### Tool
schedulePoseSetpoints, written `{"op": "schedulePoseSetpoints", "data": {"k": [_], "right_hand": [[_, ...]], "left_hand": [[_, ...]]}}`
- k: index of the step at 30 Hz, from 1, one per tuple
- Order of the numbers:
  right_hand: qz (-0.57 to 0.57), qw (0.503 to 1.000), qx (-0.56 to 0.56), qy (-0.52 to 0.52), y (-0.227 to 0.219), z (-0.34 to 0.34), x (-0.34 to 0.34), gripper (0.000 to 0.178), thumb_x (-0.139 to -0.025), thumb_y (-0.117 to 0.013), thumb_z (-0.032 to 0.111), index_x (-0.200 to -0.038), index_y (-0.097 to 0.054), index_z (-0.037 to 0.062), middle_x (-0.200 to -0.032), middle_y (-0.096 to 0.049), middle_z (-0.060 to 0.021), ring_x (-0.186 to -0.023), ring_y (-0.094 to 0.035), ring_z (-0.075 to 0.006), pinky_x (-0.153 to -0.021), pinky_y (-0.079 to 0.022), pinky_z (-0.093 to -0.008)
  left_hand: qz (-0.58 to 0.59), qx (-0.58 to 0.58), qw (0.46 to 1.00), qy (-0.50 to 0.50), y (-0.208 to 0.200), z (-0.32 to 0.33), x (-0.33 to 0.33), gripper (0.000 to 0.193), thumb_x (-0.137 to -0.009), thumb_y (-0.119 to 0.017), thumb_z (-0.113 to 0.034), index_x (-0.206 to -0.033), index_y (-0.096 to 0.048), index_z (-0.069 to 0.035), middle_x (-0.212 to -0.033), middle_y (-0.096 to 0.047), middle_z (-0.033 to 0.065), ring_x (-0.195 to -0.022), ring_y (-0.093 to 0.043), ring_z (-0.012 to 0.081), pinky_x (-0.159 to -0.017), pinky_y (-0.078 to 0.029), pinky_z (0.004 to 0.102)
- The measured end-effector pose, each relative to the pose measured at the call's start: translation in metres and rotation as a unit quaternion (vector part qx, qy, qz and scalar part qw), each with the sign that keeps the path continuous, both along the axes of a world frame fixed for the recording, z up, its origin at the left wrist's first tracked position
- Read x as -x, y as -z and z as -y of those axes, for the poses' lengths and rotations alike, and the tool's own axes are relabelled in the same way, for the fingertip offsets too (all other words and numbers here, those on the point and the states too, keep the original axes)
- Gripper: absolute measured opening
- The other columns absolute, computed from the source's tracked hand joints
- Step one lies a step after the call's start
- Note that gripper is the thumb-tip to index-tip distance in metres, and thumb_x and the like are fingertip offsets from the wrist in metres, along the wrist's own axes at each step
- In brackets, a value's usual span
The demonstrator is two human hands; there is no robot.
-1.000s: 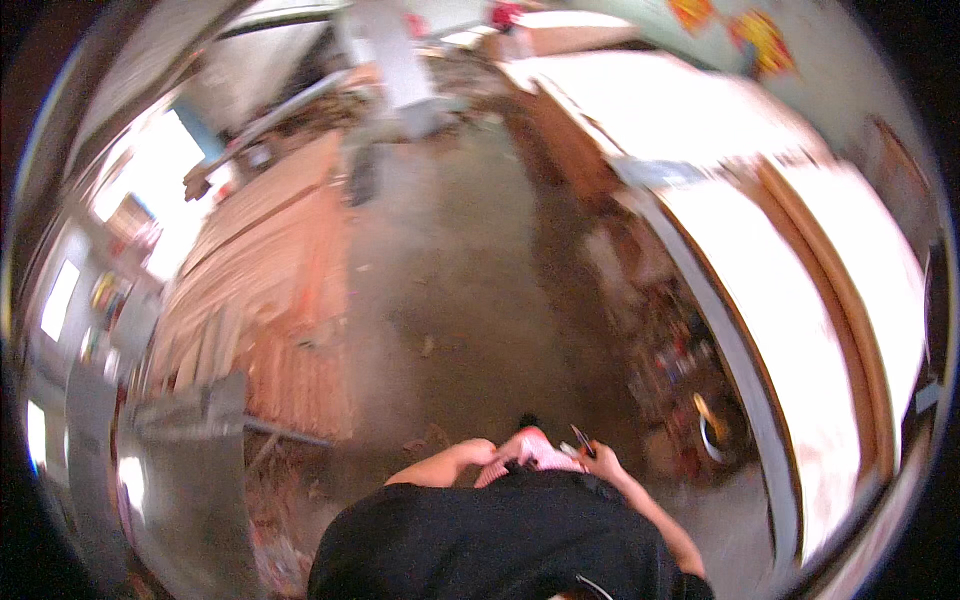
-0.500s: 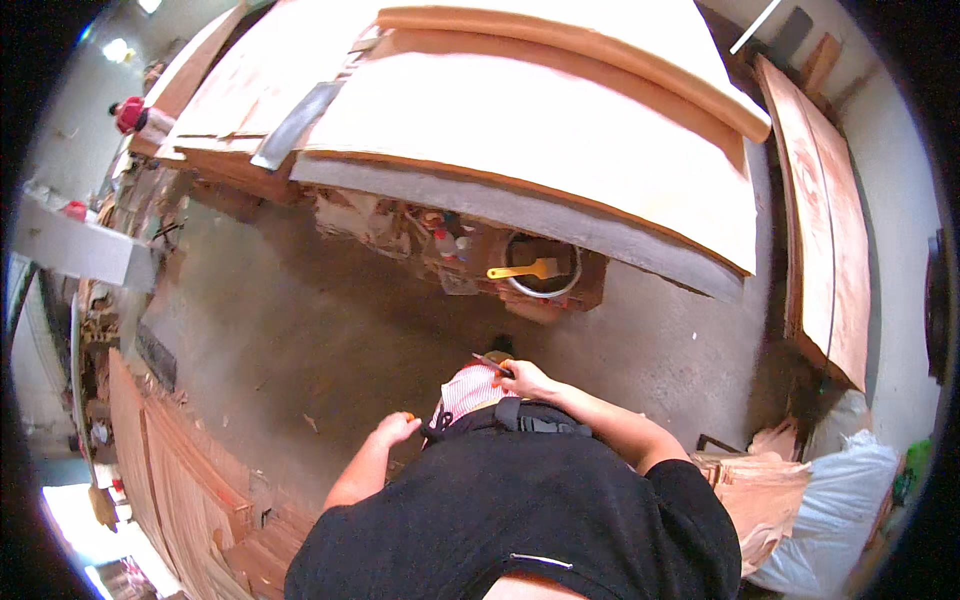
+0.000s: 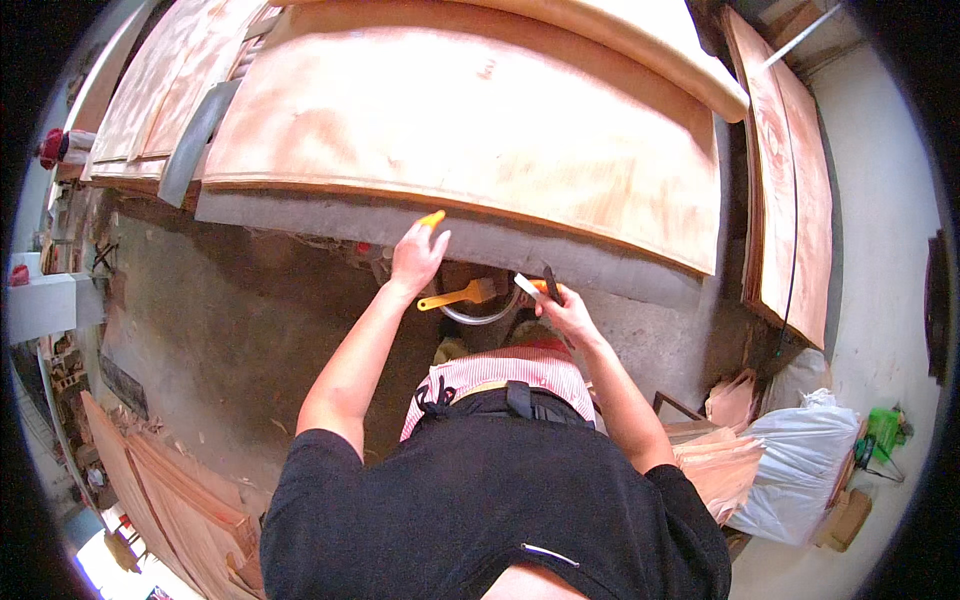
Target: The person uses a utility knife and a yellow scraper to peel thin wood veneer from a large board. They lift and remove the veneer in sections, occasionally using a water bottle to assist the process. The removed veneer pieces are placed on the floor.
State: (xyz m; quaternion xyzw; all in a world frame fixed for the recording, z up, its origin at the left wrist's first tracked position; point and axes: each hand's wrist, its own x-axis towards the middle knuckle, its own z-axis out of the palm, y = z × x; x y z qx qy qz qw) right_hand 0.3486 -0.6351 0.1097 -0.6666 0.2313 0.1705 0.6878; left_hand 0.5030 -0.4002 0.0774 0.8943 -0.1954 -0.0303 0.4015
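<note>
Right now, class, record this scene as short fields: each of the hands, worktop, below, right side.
left hand: near the worktop's front edge; something yellow-orange at its fingertips, held or worn unclear
right hand: gripping a slim dark tool, with a white piece beside it
worktop: pale wood sheet over a grey layer; brown roll on top
below: yellow-handled brush over a round container
right side: leaning wood panels, white bag

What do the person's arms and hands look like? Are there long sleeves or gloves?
No, the black shirt has short, loose black sleeves, so the forearms are bare. The left hand and the right hand have no gloves, and I see no watch or bracelet.
</note>
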Motion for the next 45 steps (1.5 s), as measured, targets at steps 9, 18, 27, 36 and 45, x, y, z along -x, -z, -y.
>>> {"op": "schedulePoseSetpoints", "data": {"k": [9,18,27,36,45], "right_hand": [[0.096,0.985,-0.006,-0.141,0.046,0.057,-0.158,0.029,-0.08,-0.051,0.009,-0.108,-0.049,0.0047,-0.07,-0.054,-0.0007,-0.068,-0.051,-0.0079,-0.068,-0.04,-0.0234],[0.052,0.974,-0.089,-0.204,0.079,0.048,-0.209,0.036,-0.081,-0.049,0.002,-0.116,-0.04,0.0021,-0.069,-0.051,-0.0006,-0.063,-0.049,-0.008,-0.056,-0.041,-0.0205],[0.064,0.988,-0.064,-0.125,0.081,0.047,-0.213,0.024,-0.083,-0.051,0.006,-0.105,-0.043,-0.0002,-0.07,-0.054,-0.0023,-0.065,-0.054,-0.0093,-0.06,-0.044,-0.0202],[0.085,0.984,0.047,-0.152,0.088,0.045,-0.213,0.025,-0.075,-0.054,0.008,-0.097,-0.047,-0.0022,-0.075,-0.059,-0.013,-0.066,-0.06,-0.0196,-0.06,-0.047,-0.0299],[0.186,0.828,0.349,-0.397,0.05,0.071,-0.257,0.02,-0.075,-0.051,0.017,-0.091,-0.048,0.0042,-0.079,-0.058,-0.0189,-0.077,-0.057,-0.0341,-0.066,-0.045,-0.0398]], "left_hand": [[0.04,-0.334,0.942,-0.001,0.037,0.097,-0.022,0.079,-0.077,-0.043,-0.054,-0.131,-0.021,-0.001,-0.139,-0.013,0.0141,-0.128,-0.014,0.0251,-0.103,-0.008,0.044],[0.012,-0.274,0.956,-0.104,0.03,0.124,-0.008,0.075,-0.075,-0.055,-0.039,-0.129,-0.022,0.001,-0.135,-0.02,0.0175,-0.126,-0.019,0.0294,-0.102,-0.013,0.0448],[0.0,-0.267,0.957,-0.114,0.024,0.127,-0.012,0.074,-0.077,-0.052,-0.04,-0.13,-0.02,0.0,-0.135,-0.02,0.0173,-0.126,-0.019,0.0277,-0.102,-0.013,0.0439],[-0.003,-0.282,0.959,-0.028,0.021,0.133,-0.022,0.069,-0.072,-0.057,-0.037,-0.125,-0.033,-0.001,-0.132,-0.029,0.0142,-0.125,-0.022,0.0254,-0.101,-0.016,0.0462],[-0.014,-0.328,0.944,-0.025,0.011,0.141,-0.026,0.072,-0.071,-0.057,-0.043,-0.126,-0.033,-0.002,-0.131,-0.032,0.0122,-0.125,-0.022,0.0242,-0.1,-0.014,0.0485]]}}
